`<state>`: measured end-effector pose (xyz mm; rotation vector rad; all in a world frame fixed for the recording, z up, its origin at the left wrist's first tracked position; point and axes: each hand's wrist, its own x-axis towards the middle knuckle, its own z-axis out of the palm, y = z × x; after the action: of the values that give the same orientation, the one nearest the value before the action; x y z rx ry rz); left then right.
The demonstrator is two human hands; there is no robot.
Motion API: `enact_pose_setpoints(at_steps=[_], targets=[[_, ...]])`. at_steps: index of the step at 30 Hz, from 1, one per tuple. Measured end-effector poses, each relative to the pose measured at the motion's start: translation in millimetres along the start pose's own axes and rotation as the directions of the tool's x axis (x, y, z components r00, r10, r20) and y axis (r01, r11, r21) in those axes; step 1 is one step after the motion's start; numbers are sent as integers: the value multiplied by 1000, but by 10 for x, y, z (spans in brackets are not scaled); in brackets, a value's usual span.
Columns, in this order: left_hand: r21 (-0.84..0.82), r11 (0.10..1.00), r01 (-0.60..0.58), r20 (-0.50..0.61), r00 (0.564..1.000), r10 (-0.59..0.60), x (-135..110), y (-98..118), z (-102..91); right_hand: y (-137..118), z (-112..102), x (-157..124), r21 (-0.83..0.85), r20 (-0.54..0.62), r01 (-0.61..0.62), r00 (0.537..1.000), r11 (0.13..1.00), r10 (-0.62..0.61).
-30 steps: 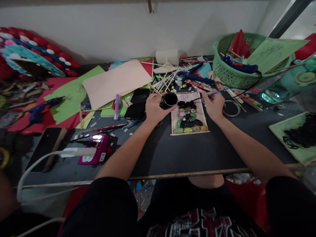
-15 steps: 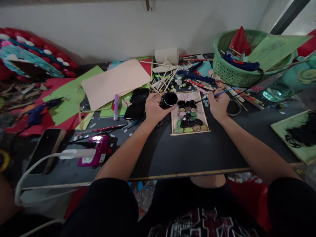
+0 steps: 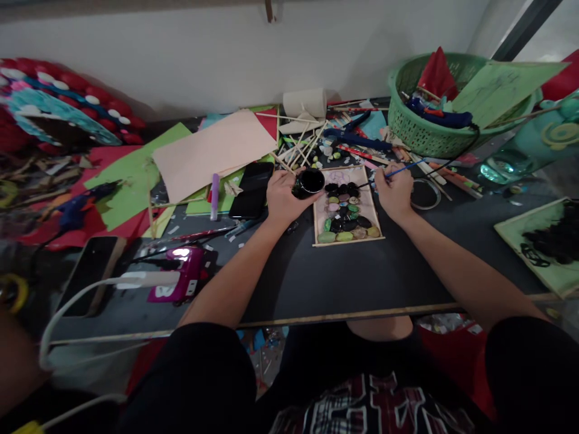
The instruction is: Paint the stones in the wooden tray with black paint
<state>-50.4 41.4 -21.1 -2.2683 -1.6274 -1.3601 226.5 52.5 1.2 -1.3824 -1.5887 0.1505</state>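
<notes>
by the wall [image 3: 190, 57], over littered tabletop [image 3: 298, 283], left hand [image 3: 284, 199] grips jar [image 3: 311, 180], right hand [image 3: 394, 191] paintbrush [image 3: 404, 169].

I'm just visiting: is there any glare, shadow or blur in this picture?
Head view: rather dim light, but white glare on the purple adapter; head view, back: a soft shadow on the wall beside the green basket; head view, middle: the jar in the left hand too dark inside for detail; head view, lower left corner: soft and murky.
</notes>
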Motion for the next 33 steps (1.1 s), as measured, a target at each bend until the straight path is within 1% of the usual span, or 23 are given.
enact_pose_setpoints(at_steps=[6,11,18,23,29,33], targets=[[-9,1000,20,16,1000,-20,12,9,-11,-37,-12,-2,-2,32,27,999,1000,-27],[26,999,-24,-18,1000,24,15,15,-18,-11,-2,-4,-23,60,28,998,999,-26],[53,998,-27,-21,999,29,2,-13,6,-20,-2,-10,-5,18,38,999,999,-38],[26,1000,-12,-10,1000,12,4,-13,10,-5,24,-21,-5,31,59,998,998,-59],[21,1000,-12,-13,1000,12,18,9,-10,6,5,-20,-9,63,3,998,1000,-2],[8,1000,-10,5,1000,10,17,10,-14,-14,-15,-15,-47,42,-14,999,999,16]])
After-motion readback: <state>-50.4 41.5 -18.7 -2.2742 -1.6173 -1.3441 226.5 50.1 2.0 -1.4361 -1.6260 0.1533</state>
